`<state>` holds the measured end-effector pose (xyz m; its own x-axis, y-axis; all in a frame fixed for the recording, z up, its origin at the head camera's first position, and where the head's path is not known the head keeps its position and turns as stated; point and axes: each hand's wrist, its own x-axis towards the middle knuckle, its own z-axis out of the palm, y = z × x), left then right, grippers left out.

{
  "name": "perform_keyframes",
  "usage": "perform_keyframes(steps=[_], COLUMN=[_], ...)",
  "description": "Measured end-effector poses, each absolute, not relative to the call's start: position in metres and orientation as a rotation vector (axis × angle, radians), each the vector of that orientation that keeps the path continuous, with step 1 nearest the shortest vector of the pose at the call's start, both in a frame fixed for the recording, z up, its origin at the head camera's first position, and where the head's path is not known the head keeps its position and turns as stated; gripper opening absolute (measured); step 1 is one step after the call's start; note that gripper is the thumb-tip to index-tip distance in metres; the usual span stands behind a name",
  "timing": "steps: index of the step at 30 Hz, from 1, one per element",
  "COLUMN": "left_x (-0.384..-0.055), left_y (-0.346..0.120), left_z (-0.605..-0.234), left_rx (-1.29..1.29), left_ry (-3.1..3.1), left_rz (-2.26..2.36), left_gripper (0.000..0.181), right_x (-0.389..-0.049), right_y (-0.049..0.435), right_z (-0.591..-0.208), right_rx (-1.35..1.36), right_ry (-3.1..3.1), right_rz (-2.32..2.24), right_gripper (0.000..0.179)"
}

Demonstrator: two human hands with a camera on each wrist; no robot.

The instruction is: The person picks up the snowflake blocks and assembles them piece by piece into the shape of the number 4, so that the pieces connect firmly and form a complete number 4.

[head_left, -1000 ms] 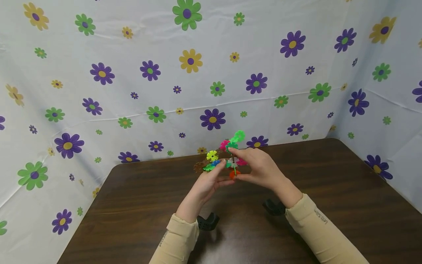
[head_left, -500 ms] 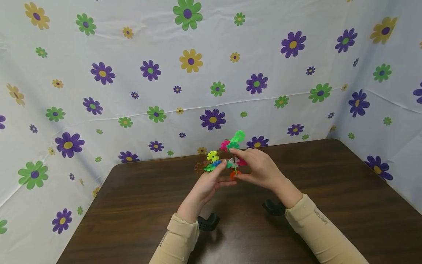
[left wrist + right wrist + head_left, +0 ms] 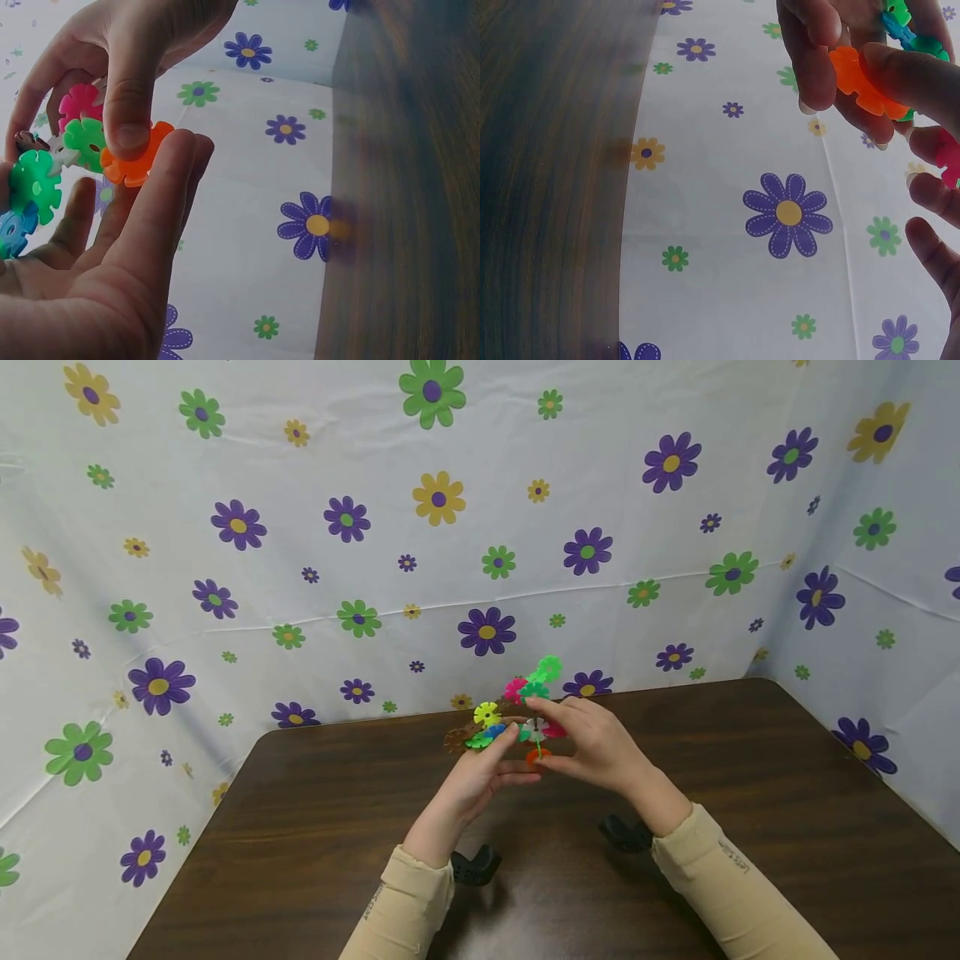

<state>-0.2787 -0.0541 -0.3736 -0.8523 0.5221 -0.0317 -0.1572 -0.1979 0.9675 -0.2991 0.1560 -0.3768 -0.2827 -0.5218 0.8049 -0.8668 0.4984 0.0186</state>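
Both hands hold up a joined cluster of flower-shaped interlocking discs above the far part of the table. In the head view the cluster shows a yellow disc (image 3: 486, 714), a brown disc (image 3: 454, 741), a pink disc (image 3: 514, 690) and a bright green disc (image 3: 550, 667) at the top. My left hand (image 3: 472, 781) grips its left side, thumb over a blue disc (image 3: 493, 732). My right hand (image 3: 600, 743) pinches an orange disc (image 3: 142, 166) at the bottom under its thumb, with left fingertips close by. Its index finger lies at a teal disc (image 3: 534, 691).
A dark wood-grain table (image 3: 315, 827) lies under the hands. Behind it and to the right hangs a white flower-print cloth (image 3: 285, 543). A black wrist mount (image 3: 476, 867) sits below the left wrist and another black mount (image 3: 625, 833) below the right.
The head view has shifted slightly, so the scene sits a little further right. Both hands keep their grip on the disc cluster with hardly any movement.
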Motion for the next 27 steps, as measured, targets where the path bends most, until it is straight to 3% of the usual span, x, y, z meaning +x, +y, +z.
perform_keyframes(steps=[7,27], left_x=[-0.277,-0.289], left_y=[-0.057,-0.074], left_z=[-0.372,-0.374], left_rx=[0.424,0.743], left_ry=[1.665,1.628], left_rz=[2.057,2.145], left_gripper=[0.062,0.064], right_x=[-0.298,-0.295], right_y=[0.156,0.156], right_z=[-0.376,-0.371], right_rx=[1.150,1.153], right_ry=[-1.951,-1.927], right_rz=[0.579,0.565], right_gripper=[0.093,0.093])
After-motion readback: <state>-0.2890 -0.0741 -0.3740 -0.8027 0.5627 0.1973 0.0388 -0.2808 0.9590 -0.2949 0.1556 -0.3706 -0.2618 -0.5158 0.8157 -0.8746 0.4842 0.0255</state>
